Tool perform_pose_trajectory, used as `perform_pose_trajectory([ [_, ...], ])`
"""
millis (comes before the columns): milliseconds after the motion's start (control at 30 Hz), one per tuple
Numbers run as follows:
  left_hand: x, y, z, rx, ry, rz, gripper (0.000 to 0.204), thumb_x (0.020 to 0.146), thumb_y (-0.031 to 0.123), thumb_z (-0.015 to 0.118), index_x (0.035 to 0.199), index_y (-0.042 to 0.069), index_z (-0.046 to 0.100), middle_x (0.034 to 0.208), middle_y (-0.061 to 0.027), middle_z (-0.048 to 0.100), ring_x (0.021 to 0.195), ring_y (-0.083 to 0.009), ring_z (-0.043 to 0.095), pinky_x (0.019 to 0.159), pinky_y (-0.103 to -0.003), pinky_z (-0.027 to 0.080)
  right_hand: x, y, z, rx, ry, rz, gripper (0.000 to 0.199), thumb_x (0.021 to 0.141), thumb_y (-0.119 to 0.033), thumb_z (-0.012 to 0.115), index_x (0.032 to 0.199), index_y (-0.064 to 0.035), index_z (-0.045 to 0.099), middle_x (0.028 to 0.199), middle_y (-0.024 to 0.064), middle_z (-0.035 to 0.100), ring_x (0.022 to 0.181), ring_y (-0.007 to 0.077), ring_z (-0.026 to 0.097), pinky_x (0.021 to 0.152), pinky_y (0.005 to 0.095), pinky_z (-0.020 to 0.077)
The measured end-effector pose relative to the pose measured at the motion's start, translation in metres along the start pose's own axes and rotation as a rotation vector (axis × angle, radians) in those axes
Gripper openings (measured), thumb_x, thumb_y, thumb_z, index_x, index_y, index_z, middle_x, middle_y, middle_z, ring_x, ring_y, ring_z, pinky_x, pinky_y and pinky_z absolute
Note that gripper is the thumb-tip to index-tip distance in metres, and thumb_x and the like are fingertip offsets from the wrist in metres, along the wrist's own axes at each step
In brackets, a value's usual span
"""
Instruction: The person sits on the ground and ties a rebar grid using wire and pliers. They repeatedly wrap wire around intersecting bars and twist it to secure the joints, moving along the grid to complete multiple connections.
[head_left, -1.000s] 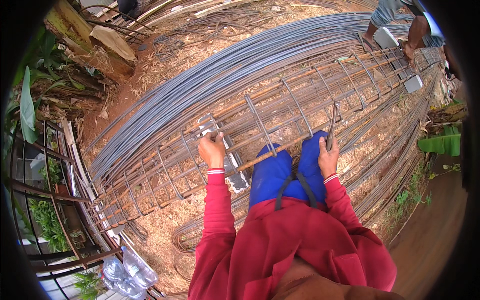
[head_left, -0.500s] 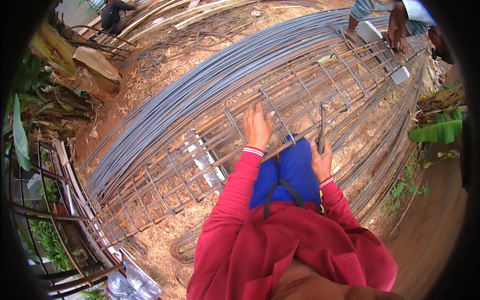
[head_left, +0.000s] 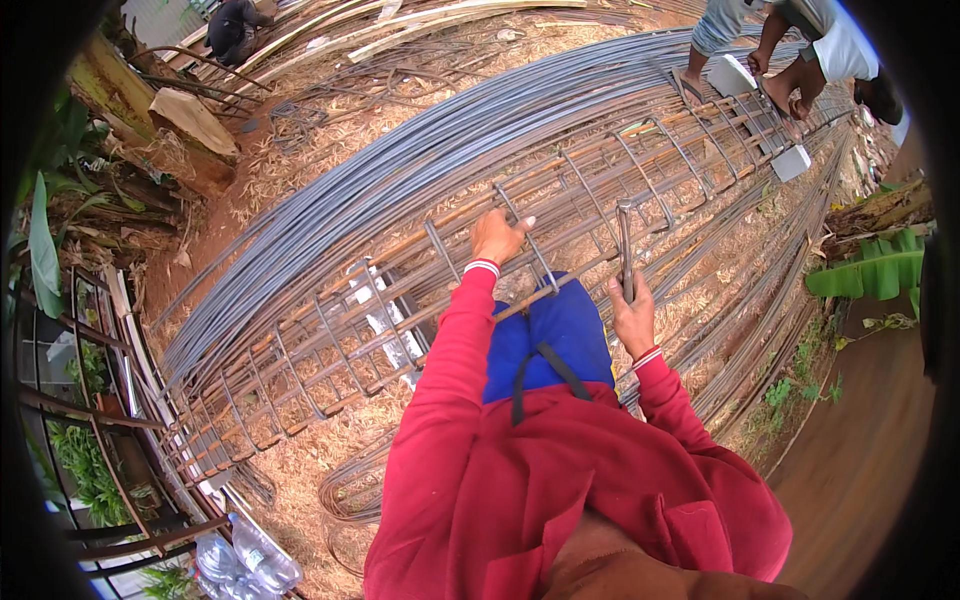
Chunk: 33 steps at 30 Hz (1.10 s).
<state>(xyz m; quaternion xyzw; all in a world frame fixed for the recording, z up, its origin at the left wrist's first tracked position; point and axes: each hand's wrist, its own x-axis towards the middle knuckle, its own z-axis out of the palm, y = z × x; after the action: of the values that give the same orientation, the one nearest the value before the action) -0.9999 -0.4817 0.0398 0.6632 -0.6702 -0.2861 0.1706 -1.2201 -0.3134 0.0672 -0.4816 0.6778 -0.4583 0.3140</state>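
Observation:
A long rebar cage (head_left: 574,283) of rusty rods and rectangular stirrups runs slantwise in front of me. My left hand (head_left: 494,238) has its fingers curled over the cage's far top rod, beside a stirrup (head_left: 540,254), with the thumb out to the right. My right hand (head_left: 633,318) is closed round the handles of metal pincers (head_left: 626,245). The pincers stand upright, head up, at the near side of the cage. My blue-trousered legs are close against the cage's near rod.
A wide bundle of grey rebar (head_left: 420,130) curves behind the cage. Blocks (head_left: 791,163) lie at its right end, where a co-worker's foot (head_left: 690,85) and hands show. A white-smeared support (head_left: 385,310) sits under the cage. Plastic bottles (head_left: 262,555) lie lower left; another person (head_left: 236,28) crouches far left.
The view has shifted slightly, so my hands appear further left. My left hand still holds the cage and my right the pincers. The co-worker's arms at the right have moved.

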Motion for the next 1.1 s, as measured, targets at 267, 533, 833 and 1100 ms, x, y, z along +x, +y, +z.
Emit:
perform_pose_trajectory([
  [267,-0.001,-0.008,0.007,-0.146,0.010,-0.129,0.050,0.076,0.050,0.079,0.094,0.004,0.072,0.091,-0.0206,0.071,0.090,-0.0381,0.068,0.080,-0.047,0.051,0.040,0.005,-0.015,-0.032,-0.219,0.016,0.030,0.093,-0.024,0.067,0.106,0.0002,0.057,0.081,0.0130,0.062,0.069,0.0239,0.057,0.066,0.0375,0.0470],
  [533,-0.005,-0.010,0.006,-0.191,0.051,-0.071,0.045,0.079,0.041,0.080,0.087,-0.002,0.068,0.071,-0.0114,0.063,0.071,-0.0225,0.062,0.070,-0.039,0.048,0.082,-0.005,0.029,-0.577,-0.196,-0.184,0.054,0.082,-0.037,0.077,0.111,0.0023,0.054,0.099,0.0265,0.061,0.096,0.0461,0.060,0.080,0.0527,0.0478],
  [833,-0.006,-0.009,-0.003,-0.097,-0.022,-0.022,0.063,0.081,0.057,0.072,0.102,-0.002,0.068,0.095,-0.0215,0.071,0.089,-0.0346,0.068,0.079,-0.044,0.051,0.084,0.011,0.034,-0.464,-0.200,-0.103,0.028,0.090,-0.018,0.065,0.105,0.0041,0.056,0.099,0.0305,0.060,0.092,0.0505,0.058,0.079,0.0545,0.0465],
  [1100,-0.008,-0.011,0.000,-0.101,0.027,0.020,0.068,0.082,0.063,0.068,0.107,0.000,0.067,0.098,-0.0238,0.069,0.095,-0.0409,0.066,0.083,-0.049,0.049,0.127,-0.005,0.004,-0.469,-0.188,-0.151,0.013,0.088,-0.012,0.065,0.090,0.0014,0.063,0.083,0.0242,0.065,0.085,0.0457,0.061,0.075,0.0529,0.0466],
])
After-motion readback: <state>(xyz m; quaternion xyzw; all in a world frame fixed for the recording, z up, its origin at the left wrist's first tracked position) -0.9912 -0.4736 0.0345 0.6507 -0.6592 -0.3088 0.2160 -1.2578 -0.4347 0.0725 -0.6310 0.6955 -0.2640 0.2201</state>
